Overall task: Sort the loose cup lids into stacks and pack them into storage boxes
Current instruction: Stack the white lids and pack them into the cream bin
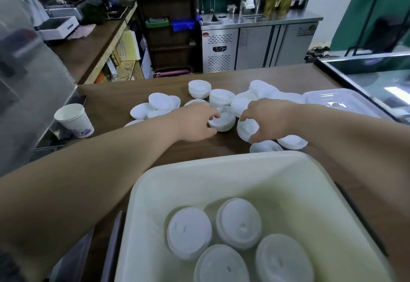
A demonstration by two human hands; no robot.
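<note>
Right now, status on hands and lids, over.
Left hand grips short stack of white plastic lids; right hand grips second lid stack. Cream plastic box holds four stacks. Loose lids crowd both hands.

I see a white paper cup with purple print at the left end of the brown wood-grain counter. Beyond it a stainless steel under-counter fridge carries two yellowish jars on top. To its left, a dark wooden shelf unit holds a green bin and a blue bundle. A glass display case stands at my right.
</note>
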